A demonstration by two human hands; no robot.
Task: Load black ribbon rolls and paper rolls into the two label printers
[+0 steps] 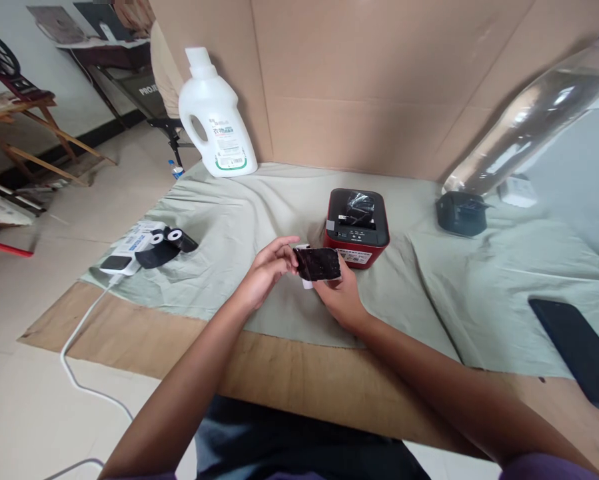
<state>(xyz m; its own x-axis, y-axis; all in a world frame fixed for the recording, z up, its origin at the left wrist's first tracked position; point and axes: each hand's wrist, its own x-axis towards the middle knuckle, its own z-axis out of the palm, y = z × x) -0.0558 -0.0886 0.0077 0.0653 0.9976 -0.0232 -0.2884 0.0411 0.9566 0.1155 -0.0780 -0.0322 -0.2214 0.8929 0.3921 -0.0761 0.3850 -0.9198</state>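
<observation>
My right hand [343,297] is wrapped round a dark, glossy black film piece [320,265] with a ragged right edge. Something white shows behind and below the film; I cannot make out whether it is joined to it. At the film's left edge, my left hand [272,270] has its thumb and bent fingers closed on the corner, with one finger stretched over the top. Just beyond my right hand stands a red and black box-shaped device [356,230], with a plastic-wrapped black item [360,208] lying on its top.
At the left lie black rolls [172,241] with white cores and a white power strip [120,263] with a cable. A white detergent bottle [219,123] stands at the back left. Rightward are a black stand [462,213], a large clear plastic bottle [534,120] and a phone [579,350].
</observation>
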